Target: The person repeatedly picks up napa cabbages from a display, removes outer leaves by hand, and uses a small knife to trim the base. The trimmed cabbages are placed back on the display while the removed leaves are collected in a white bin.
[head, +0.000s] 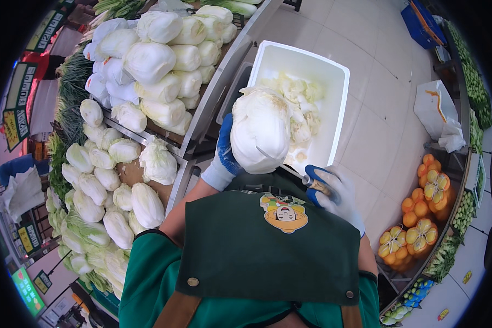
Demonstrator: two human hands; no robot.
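A large pale napa cabbage [259, 131] is held up in front of my apron. My left hand [225, 156], in a white and blue coated glove, grips it along its left side. In my gloved right hand [332, 192] is a knife by its wooden handle [317, 185]. The knife's thin blade [290, 169] reaches left to the near end of the cabbage, where part of it is hidden. A curved metal tip shows against the cabbage's white surface. Beyond and below the cabbage stands a white foam box [340, 102] with trimmed leaves [299, 92] and cut stem ends inside.
Stacked napa cabbages [149, 61] cover the metal-edged display stand [217, 78] on the left, with smaller heads [106, 178] nearer me. On the right, bagged oranges [420, 205] and a white foam container [434, 108] line another stand. A blue crate [422, 24] lies beyond on the tiled floor [365, 61].
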